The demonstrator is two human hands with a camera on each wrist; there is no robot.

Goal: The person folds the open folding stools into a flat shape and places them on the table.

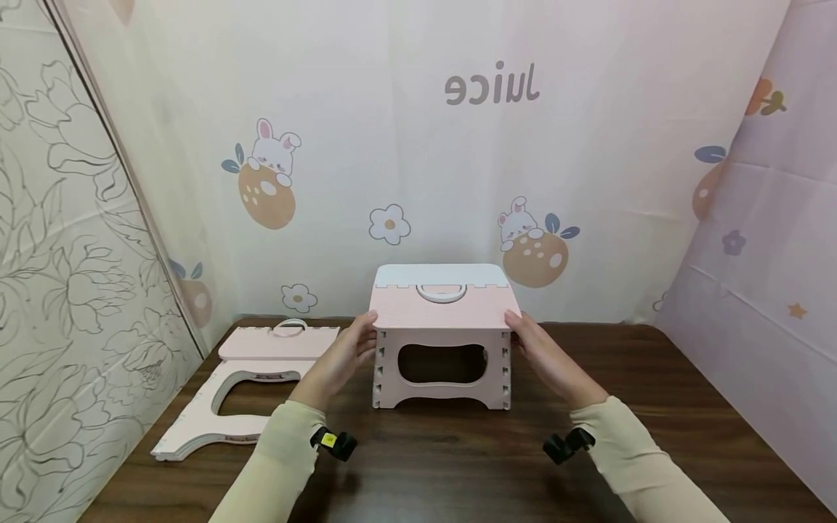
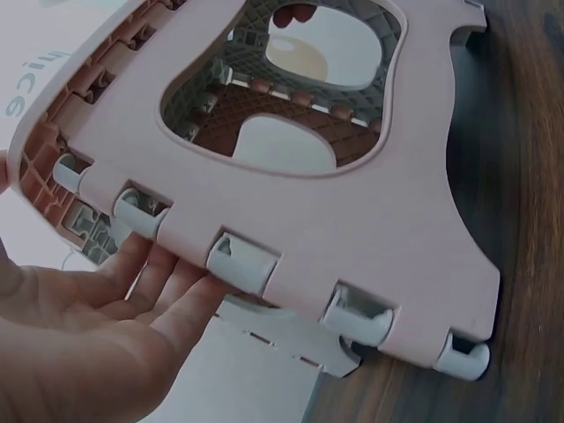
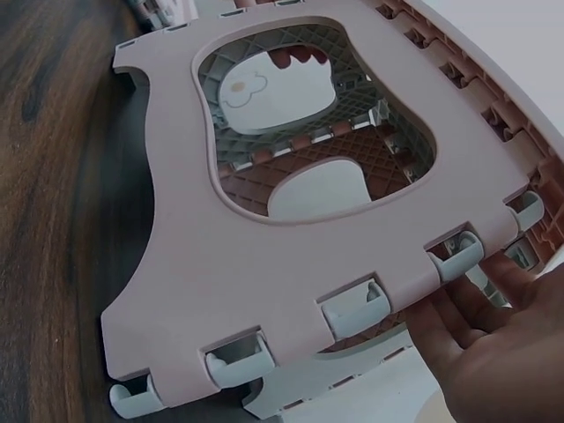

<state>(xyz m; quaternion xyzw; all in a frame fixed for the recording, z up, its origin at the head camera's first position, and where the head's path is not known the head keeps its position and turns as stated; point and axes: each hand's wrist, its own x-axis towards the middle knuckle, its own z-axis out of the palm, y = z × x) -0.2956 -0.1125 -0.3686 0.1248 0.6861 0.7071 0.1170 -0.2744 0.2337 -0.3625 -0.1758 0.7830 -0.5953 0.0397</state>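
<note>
A pink and white folding step stool (image 1: 445, 312), unfolded and upright, is at the middle of the wooden table. Its white carry handle (image 1: 442, 293) lies across the top, and the front panel has a wide oval opening. My left hand (image 1: 340, 363) grips the left side, thumb on the top edge and fingers against the hinged side. On the opposite side, my right hand (image 1: 546, 363) holds it the same way. Through the opening, the left wrist view shows the ribbed inside of the stool (image 2: 308, 238). In the right wrist view, fingers (image 3: 441, 326) press beside the white hinge knuckles.
Another pink and white stool (image 1: 281, 344) lies folded flat on the table at the left, partly behind my left forearm. A printed curtain (image 1: 392, 145) with rabbits and flowers hangs behind the dark wooden table (image 1: 445, 465). More patterned cloth hangs at both sides.
</note>
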